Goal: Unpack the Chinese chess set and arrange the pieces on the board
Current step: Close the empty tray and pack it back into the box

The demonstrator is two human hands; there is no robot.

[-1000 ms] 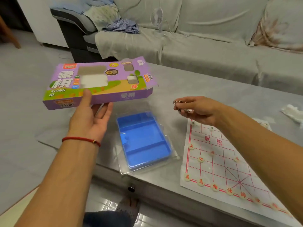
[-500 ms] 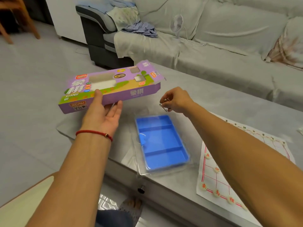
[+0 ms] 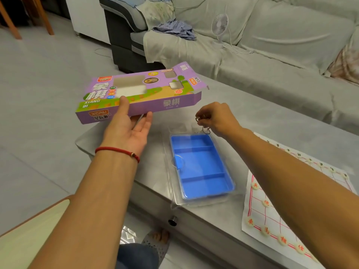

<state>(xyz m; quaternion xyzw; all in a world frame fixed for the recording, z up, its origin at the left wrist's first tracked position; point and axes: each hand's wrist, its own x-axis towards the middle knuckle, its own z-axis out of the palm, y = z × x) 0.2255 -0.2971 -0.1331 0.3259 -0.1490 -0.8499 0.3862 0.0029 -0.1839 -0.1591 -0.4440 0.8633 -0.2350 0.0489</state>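
Note:
My left hand [image 3: 127, 127] holds the purple chess set box [image 3: 139, 94] from below, thumb on its front face, above the table's left end. My right hand [image 3: 217, 118] pinches a few small metal key rings [image 3: 203, 124] just above the far end of the blue plastic tray [image 3: 202, 167], which lies empty in its clear cover. The white paper board [image 3: 258, 208] with red lines lies at the right, partly hidden by my right forearm. Several cream round pieces [image 3: 254, 185] with red characters sit on its near rows, and more stand along its far edge.
The grey table [image 3: 272, 117] stands in front of a grey covered sofa [image 3: 272, 45] with a small white fan [image 3: 220, 24] and a striped cloth [image 3: 175, 30] on it. A drawer knob [image 3: 172, 220] sticks out of the table front. My foot shows on the floor below.
My right hand carried the metal rings leftward from above the board to the far end of the blue tray. The view swung left. The box stays in my left hand.

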